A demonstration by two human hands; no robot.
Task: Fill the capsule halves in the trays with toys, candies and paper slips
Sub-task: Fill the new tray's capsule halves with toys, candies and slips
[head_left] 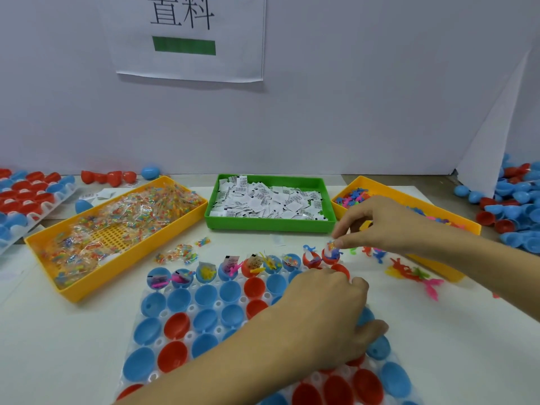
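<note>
My right hand (388,223) pinches a candy packet (331,245) over the red capsule half (330,256) at one o'clock, my left hand (330,311) lies loosely curled on the tray (152,372); next, press it in.

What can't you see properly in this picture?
All in the head view:
- Capsule halves under the left hand: its arm covers part of the clear tray.
- What the right hand fingers pinch over a red capsule half: too small to name.
- Print on the paper slips: too small to read.
- The wall sign: its top is cut by the edge.
</note>
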